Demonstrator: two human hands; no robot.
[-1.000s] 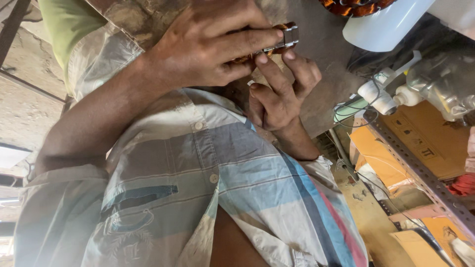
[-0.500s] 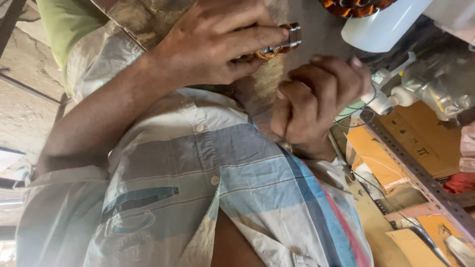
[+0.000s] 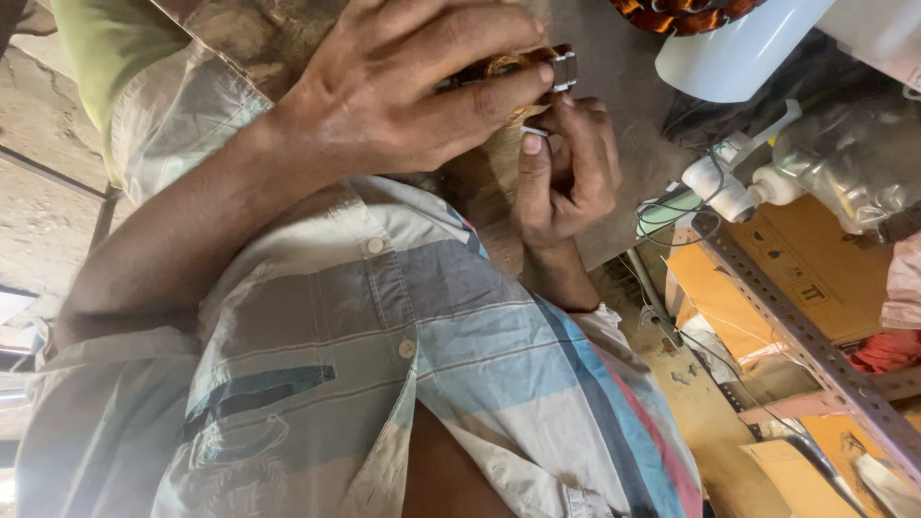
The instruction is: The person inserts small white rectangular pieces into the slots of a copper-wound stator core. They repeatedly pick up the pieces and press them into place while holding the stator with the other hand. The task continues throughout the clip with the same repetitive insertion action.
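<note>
Copper-wound coil point(image 3: 523, 72) between both hands

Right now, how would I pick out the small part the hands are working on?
Find the checked shirt filling the middle, then follow the bare forearm up to the left hand at the top. The part sits at its fingertips, with the right hand just below: small, copper-coloured windings with a grey metal end, unlike the white bottle nearby.

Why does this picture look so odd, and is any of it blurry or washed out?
Head view: the camera sits very close and tilted, so the checked shirt fills the frame. The left hand and right hand on the small copper-wound part look fairly sharp. Glare bleaches the lower left corner; the white plastic housing is bright.
</note>
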